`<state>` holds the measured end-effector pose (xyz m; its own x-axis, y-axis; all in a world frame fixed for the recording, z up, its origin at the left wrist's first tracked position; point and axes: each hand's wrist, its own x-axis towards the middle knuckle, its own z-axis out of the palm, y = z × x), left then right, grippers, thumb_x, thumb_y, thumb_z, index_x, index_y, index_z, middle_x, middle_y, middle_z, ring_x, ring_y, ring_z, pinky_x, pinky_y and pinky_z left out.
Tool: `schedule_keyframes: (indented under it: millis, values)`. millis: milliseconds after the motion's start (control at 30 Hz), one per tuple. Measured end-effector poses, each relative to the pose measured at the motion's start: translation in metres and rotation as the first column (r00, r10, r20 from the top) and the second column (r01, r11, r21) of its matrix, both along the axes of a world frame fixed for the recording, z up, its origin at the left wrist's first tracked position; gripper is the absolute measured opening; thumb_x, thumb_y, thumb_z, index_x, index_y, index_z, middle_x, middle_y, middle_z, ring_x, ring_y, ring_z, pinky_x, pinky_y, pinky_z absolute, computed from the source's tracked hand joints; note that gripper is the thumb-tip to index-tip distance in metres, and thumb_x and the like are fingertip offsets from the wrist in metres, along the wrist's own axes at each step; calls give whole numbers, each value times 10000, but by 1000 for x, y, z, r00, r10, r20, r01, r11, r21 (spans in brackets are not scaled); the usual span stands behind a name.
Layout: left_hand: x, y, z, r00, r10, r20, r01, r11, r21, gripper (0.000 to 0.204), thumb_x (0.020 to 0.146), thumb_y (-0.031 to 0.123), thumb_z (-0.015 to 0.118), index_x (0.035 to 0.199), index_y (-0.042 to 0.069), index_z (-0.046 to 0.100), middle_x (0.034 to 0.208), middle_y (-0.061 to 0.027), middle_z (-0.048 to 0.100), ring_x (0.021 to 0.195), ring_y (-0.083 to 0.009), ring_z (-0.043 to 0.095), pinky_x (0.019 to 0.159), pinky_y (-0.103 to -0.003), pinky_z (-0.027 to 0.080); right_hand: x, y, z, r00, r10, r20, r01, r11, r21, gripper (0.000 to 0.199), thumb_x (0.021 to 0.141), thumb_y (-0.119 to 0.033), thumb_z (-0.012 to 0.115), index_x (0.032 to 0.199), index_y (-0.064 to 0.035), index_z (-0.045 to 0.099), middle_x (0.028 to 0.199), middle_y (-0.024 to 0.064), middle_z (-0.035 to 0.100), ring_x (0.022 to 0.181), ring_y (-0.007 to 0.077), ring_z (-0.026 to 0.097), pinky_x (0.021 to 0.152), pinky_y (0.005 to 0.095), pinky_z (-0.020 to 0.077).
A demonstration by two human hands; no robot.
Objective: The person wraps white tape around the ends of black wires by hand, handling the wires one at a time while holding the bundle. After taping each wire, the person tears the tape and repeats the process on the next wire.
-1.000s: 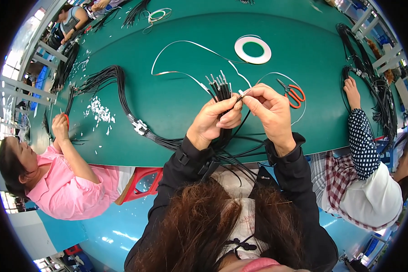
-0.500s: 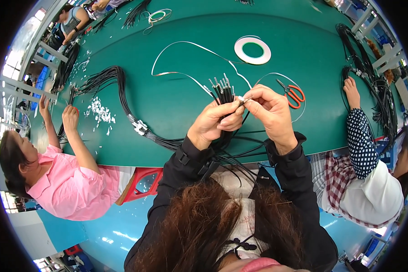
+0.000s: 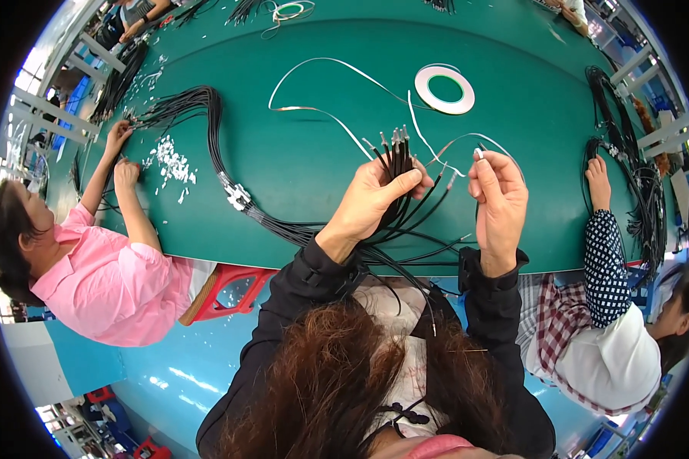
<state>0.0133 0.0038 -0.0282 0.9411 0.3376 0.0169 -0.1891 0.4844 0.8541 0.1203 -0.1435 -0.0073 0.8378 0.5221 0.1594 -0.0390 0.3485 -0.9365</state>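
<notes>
My left hand [image 3: 375, 195] is closed around a bundle of thin black cables [image 3: 394, 164], their silvery bare tips pointing up and away from me. Apart from the bundle, to its right, my right hand [image 3: 499, 200] pinches a small white piece [image 3: 479, 154] between thumb and fingertips. A thin black cable appears to run down from that grip, partly hidden by the fingers. Several loose cable ends [image 3: 450, 182] fan out between my hands. A narrow white tape strip [image 3: 415, 115] trails across the green table [image 3: 321, 161] behind them.
A tape roll [image 3: 444, 89] lies beyond my hands. At left are a long cable harness [image 3: 214, 138] with white clips [image 3: 237, 196] and scattered white scraps [image 3: 172, 164]. Co-workers in pink [image 3: 115, 283] and white [image 3: 608, 359] sit either side. More black cables [image 3: 628, 153] hang at far right.
My right hand has drawn away from the bundle to the right, fingertips raised. Loose cables now show between the hands. The orange-handled cutters are out of sight, where my right hand now is.
</notes>
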Motion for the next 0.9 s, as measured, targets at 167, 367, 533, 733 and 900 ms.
schedule_keyframes:
  millis: [167,367,533,733,900]
  values:
    - [-4,3,-2,999,-3,-32,2,1000,-23,196,864,130,603,986,-12,544,835,-86,605,738,-141,560,684,-266,460,-2,2,3,1000,-14,-16,14,1000,18,146,882,-58,559,992,36,573,839,54,580,645,68,444,566,191,347]
    - [-8,-1,-3,998,37,-56,-35,999,30,178,856,106,604,972,-21,557,826,-83,606,694,-118,540,653,-244,449,-2,3,-7,993,95,-69,-94,995,16,150,867,-41,573,993,40,579,862,49,583,651,64,437,567,189,336]
    - [-12,-5,1,996,34,-83,-28,997,66,172,847,101,617,950,-30,574,820,-63,600,667,-96,524,624,-225,435,-12,15,-5,947,231,-225,-233,972,16,126,847,-21,591,952,47,604,852,30,575,649,62,434,569,190,334]
    - [-15,-8,2,998,-1,-64,9,992,126,198,840,132,639,952,-21,582,751,0,560,646,-61,509,586,-205,415,-20,20,-7,942,333,-41,-334,943,-5,94,829,-22,612,897,39,633,803,13,558,640,60,433,568,195,336]
    - [-16,-8,-5,999,23,-48,-16,992,125,182,861,135,612,959,-15,581,748,-3,566,644,-59,511,586,-201,422,-22,22,-6,932,348,-106,-352,936,-18,98,820,-34,626,893,31,639,788,9,543,635,61,435,570,196,339]
